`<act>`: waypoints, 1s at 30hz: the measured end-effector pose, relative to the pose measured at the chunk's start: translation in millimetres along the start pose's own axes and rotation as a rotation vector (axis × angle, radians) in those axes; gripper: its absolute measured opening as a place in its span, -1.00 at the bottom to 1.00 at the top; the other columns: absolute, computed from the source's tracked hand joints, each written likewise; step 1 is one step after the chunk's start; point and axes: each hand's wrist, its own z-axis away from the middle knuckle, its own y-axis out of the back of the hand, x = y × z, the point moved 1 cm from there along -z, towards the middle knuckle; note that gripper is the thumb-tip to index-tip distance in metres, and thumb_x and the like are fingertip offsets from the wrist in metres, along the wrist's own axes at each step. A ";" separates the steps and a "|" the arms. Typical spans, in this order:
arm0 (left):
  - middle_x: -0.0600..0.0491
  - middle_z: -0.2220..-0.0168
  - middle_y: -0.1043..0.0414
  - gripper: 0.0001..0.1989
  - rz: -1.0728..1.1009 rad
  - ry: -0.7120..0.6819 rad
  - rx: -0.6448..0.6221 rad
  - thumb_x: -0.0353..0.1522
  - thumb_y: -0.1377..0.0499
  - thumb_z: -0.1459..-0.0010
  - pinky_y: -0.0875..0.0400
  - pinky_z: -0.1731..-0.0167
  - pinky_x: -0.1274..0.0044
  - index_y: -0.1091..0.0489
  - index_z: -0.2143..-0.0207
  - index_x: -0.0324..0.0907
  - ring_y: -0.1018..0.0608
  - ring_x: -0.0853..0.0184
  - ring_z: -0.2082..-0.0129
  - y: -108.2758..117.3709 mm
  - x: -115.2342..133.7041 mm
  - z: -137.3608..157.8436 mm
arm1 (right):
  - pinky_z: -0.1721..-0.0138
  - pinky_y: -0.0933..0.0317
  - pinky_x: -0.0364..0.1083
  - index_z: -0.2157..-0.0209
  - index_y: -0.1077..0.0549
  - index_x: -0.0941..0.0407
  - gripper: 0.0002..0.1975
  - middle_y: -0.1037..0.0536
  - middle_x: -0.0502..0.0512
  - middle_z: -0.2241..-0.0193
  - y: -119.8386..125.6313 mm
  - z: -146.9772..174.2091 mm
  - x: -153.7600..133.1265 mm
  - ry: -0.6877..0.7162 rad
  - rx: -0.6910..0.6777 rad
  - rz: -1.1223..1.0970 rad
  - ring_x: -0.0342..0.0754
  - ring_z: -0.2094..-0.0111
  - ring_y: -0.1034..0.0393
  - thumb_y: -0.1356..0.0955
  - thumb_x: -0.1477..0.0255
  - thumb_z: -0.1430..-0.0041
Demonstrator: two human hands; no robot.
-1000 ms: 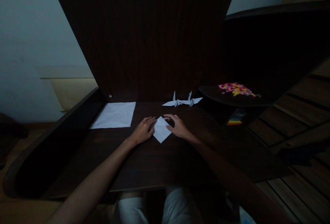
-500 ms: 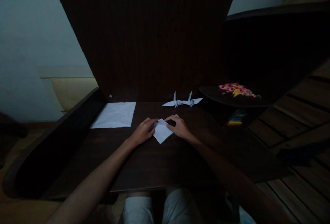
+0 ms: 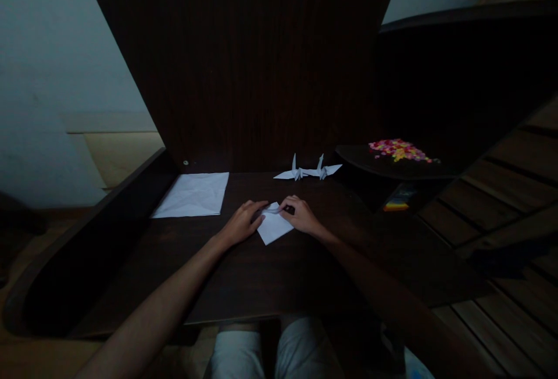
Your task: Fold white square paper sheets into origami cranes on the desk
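Observation:
A small folded square of white paper [image 3: 274, 229] lies on the dark desk with one corner towards me. At its left edge, my left hand [image 3: 243, 220] has thumb and fingers closed on the paper. Opposite it, my right hand [image 3: 300, 215] pinches the upper right edge between thumb and fingertips. The top part of the paper between the hands is partly lifted or folded, though its exact layers are too dim to make out. Behind the hands stand two white paper cranes [image 3: 308, 173], side by side against the back panel.
A stack of white paper sheets [image 3: 192, 195] rests on the left of the desk [image 3: 244, 286], near its raised side wall [image 3: 87, 239]. Many small pink, red and yellow pieces [image 3: 401, 150] lie on a curved shelf [image 3: 370, 164] to the right.
The paper has turned slightly between my hands, its near corner swinging left. My right hand's fingers have closed in more on its upper edge.

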 end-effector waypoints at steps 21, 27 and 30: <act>-0.03 0.22 -0.42 -0.70 -0.072 -0.108 -0.021 -0.52 -0.08 -0.04 -0.37 0.03 0.38 -0.53 0.22 -0.18 -0.45 0.26 0.14 3.0 -0.1 -0.8 | 0.11 -0.21 0.03 0.32 -0.55 0.06 -0.77 -0.55 0.07 0.29 -2.5 2.7 -7.0 0.124 -0.058 0.112 0.00 0.19 -0.30 -0.31 0.61 -0.10; -0.06 0.20 -0.41 -0.70 -0.043 -0.111 -0.110 -0.33 -0.17 -0.06 -0.36 0.06 0.38 -0.50 0.14 -0.20 -0.45 0.23 0.15 13.8 6.1 0.5 | 0.07 -0.19 0.06 0.29 -0.56 0.04 -0.67 -0.58 0.03 0.22 -0.9 1.9 -1.8 0.083 -0.078 0.069 -0.01 0.15 -0.30 -0.26 0.68 -0.07; -0.07 0.17 -0.39 -0.53 -0.060 -0.143 -0.155 -0.16 -0.24 0.00 -0.34 0.06 0.35 -0.46 0.06 -0.20 -0.43 0.19 0.14 18.3 7.7 1.6 | 0.04 -0.18 0.10 0.32 -0.56 0.05 -0.67 -0.58 0.02 0.21 0.5 2.6 -3.8 0.089 -0.068 0.059 0.00 0.13 -0.30 -0.27 0.69 -0.04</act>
